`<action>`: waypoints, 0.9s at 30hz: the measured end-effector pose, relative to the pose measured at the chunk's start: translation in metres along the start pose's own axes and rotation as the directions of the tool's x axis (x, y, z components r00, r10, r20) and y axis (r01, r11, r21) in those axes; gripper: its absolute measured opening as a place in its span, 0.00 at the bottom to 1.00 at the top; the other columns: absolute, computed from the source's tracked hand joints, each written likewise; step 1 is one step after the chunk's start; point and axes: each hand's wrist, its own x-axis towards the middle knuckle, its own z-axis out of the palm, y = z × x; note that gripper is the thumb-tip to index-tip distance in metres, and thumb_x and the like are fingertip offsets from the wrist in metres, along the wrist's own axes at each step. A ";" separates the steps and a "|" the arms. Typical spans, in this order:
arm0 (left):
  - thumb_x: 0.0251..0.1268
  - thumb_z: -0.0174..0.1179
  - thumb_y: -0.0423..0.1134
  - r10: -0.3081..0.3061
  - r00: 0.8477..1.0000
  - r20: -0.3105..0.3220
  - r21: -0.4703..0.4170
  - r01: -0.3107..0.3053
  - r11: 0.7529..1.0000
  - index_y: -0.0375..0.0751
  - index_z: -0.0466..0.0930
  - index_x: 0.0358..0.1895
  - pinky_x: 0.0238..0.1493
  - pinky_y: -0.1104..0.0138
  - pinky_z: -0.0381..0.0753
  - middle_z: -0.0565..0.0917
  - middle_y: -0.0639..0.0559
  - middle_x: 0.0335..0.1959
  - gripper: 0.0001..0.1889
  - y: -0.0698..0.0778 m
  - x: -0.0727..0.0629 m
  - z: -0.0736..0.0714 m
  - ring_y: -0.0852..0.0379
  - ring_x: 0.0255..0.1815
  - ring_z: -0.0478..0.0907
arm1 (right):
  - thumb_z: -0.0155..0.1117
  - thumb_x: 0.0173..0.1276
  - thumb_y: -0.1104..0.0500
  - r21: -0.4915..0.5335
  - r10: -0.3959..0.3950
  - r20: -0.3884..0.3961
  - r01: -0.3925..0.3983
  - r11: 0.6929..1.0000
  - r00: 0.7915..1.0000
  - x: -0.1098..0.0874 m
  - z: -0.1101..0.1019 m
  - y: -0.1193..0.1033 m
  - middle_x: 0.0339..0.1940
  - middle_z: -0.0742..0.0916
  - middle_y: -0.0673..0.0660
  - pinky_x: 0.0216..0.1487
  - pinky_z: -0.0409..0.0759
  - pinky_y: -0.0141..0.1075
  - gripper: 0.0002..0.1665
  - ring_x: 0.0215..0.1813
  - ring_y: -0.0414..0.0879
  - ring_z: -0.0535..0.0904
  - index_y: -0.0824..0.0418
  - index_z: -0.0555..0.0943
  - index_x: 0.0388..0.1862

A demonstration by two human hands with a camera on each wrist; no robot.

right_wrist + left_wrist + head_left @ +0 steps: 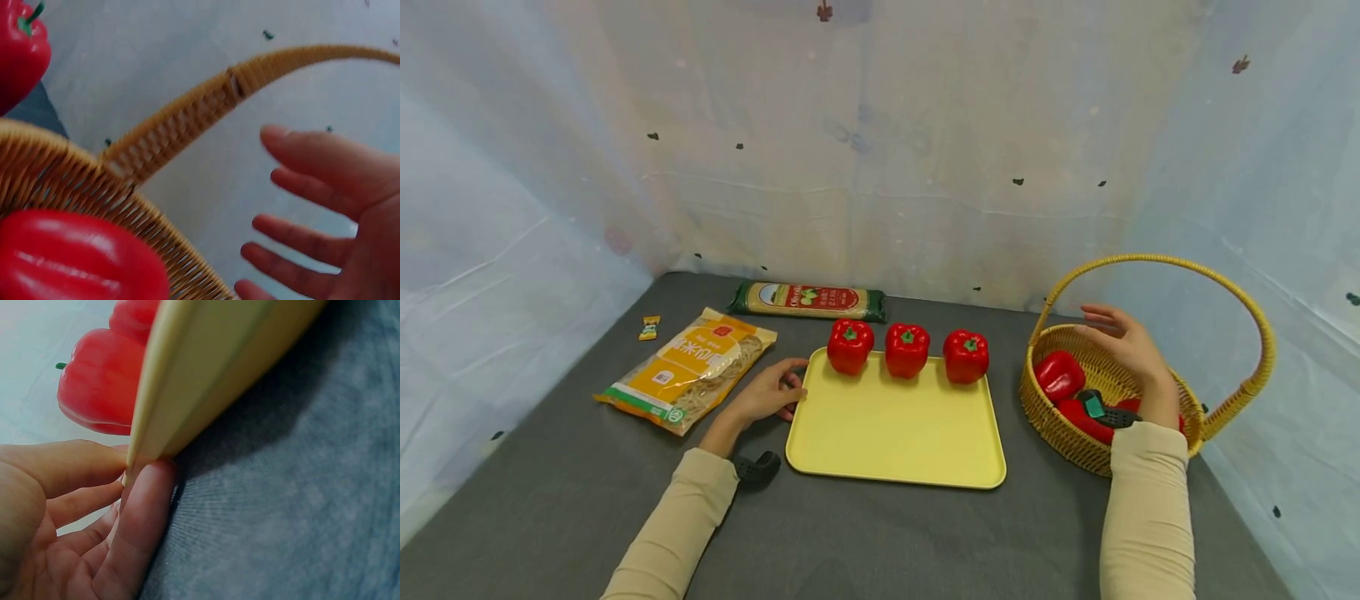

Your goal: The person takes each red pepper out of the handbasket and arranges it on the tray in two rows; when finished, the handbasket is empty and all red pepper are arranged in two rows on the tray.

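Observation:
My left hand (767, 393) pinches the left edge of a yellow tray (898, 429), thumb on the rim and fingers beneath it in the left wrist view. Along the tray's far edge stand three red bell peppers, the left one (850, 348), the middle one (907, 353) and the right one (966, 358). Over a wicker basket (1037, 410) at the right, my right hand (1122, 346) holds nothing, its fingers spread apart in the right wrist view. Inside the basket lie more red bell peppers (1059, 375), partly hidden by the right wrist and its strap.
The basket's tall arched handle (1157, 258) rises around the right hand. Left of the tray lies an orange and clear food bag (688, 371), with a small wrapped packet (650, 327) behind it. A long green-ended noodle pack (808, 300) lies at the back, before a pale curtain (925, 167).

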 end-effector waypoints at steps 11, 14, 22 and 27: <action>0.66 0.54 0.31 0.003 1.000 0.003 -0.004 -0.003 1.000 0.33 0.56 0.69 0.24 0.61 0.82 0.72 0.39 0.37 0.30 -0.001 0.000 -0.001 0.53 0.25 0.74 | 0.56 0.69 0.49 0.061 0.010 0.046 -0.013 0.998 0.999 0.002 0.006 0.023 0.66 0.69 0.66 0.55 0.73 0.34 0.33 0.57 0.37 0.69 0.56 0.61 0.71; 0.66 0.54 0.31 0.016 1.000 0.015 -0.011 -0.015 1.000 0.32 0.55 0.69 0.24 0.60 0.82 0.72 0.38 0.37 0.30 -0.002 -0.002 0.000 0.53 0.25 0.74 | 0.55 0.70 0.48 0.056 0.044 0.106 -0.050 0.997 0.993 0.000 0.008 0.027 0.67 0.67 0.67 0.61 0.69 0.51 0.37 0.62 0.48 0.68 0.59 0.57 0.72; 0.66 0.55 0.31 -0.013 1.000 -0.002 -0.006 0.013 1.000 0.34 0.56 0.69 0.24 0.61 0.82 0.72 0.40 0.37 0.29 -0.001 -0.001 0.000 0.53 0.25 0.74 | 0.57 0.68 0.48 0.053 0.116 0.253 -0.134 0.990 0.960 0.002 0.009 0.035 0.70 0.62 0.69 0.64 0.62 0.57 0.42 0.68 0.64 0.59 0.62 0.52 0.73; 0.65 0.55 0.31 -0.019 1.000 -0.002 0.001 0.019 1.000 0.34 0.56 0.69 0.25 0.60 0.83 0.72 0.40 0.37 0.30 -0.001 0.001 -0.001 0.53 0.25 0.75 | 0.58 0.68 0.51 0.026 0.124 0.324 -0.140 0.990 0.938 0.004 0.009 0.040 0.69 0.60 0.72 0.61 0.67 0.57 0.43 0.66 0.67 0.59 0.64 0.51 0.73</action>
